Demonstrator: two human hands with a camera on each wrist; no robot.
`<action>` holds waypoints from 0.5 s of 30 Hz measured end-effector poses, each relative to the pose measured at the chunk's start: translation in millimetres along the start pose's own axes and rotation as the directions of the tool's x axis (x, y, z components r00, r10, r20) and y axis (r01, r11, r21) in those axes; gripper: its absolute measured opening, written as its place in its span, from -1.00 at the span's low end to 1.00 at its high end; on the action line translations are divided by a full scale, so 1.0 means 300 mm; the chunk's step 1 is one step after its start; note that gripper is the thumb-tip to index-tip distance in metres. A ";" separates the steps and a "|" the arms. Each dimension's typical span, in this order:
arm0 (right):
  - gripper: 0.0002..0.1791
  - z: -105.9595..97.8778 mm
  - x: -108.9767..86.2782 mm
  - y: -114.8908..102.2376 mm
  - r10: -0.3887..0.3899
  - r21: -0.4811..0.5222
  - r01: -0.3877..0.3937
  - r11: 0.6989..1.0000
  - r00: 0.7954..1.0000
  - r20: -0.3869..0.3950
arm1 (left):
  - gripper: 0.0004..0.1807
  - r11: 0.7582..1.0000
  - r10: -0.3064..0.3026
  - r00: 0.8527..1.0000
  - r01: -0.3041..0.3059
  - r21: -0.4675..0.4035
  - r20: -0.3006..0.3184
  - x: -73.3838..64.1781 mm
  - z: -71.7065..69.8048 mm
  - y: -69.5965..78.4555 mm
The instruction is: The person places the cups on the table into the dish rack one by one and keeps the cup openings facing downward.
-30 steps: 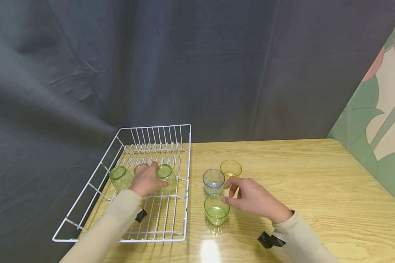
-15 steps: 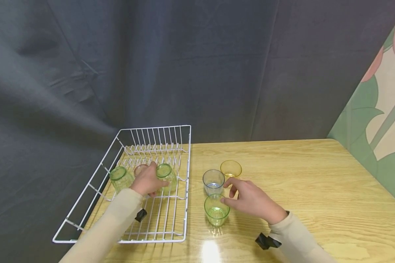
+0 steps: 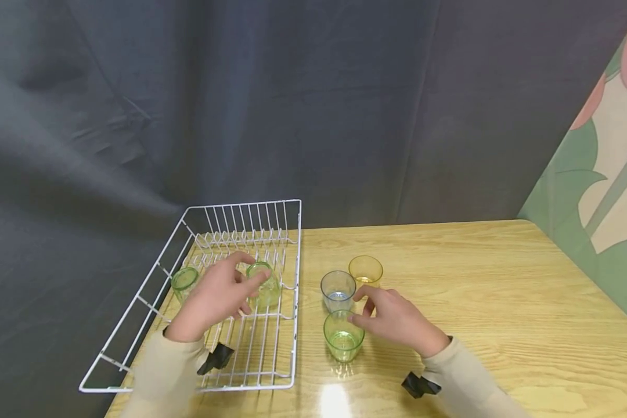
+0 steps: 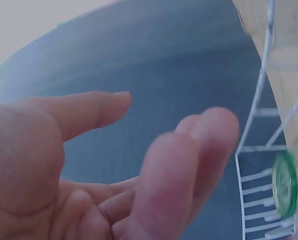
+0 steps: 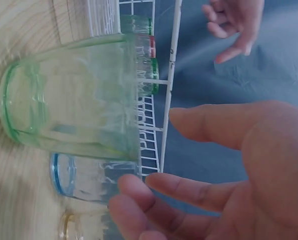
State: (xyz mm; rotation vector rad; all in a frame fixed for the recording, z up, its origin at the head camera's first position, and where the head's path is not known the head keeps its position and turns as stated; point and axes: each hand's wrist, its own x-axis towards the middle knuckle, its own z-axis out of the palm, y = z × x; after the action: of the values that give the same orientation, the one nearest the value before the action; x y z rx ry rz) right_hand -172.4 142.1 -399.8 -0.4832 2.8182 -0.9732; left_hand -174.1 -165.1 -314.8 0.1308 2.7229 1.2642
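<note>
Rising since earlier: left hand (image 3: pixel 214 297), above rack (image 3: pixel 295 348) | right hand (image 3: pixel 397 321), by green glass (image 3: pixel 343 343) | both released

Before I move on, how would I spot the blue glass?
On the wooden table, look right of the white wire rack. The blue glass stands upright there, between the nearer green glass and farther yellow glass, set apart by its bluish tint.

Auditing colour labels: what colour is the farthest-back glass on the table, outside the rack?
Amber-yellow, see-through; the glass shows best in the head view.
</note>
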 end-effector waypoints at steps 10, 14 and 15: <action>-0.52 0.025 0.017 -0.005 0.013 0.011 -0.013 1.000 1.000 0.025 | -0.46 0.978 0.102 0.989 -0.119 0.170 0.107 -0.089 0.099 0.037; -0.57 0.035 0.023 0.001 0.011 0.016 -0.012 1.000 0.999 0.048 | -0.46 0.972 0.103 0.987 -0.126 0.197 0.121 -0.102 0.112 0.033; -0.60 0.037 0.024 0.003 0.009 0.014 -0.009 1.000 0.999 0.053 | -0.46 0.971 0.100 0.988 -0.123 0.203 0.120 -0.106 0.114 0.033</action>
State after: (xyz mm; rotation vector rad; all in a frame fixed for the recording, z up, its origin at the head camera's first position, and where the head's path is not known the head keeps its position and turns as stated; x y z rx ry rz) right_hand -177.1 133.8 -409.2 -0.4867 2.7625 -0.9628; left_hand -136.9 -137.5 -326.3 0.3696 2.7801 0.9580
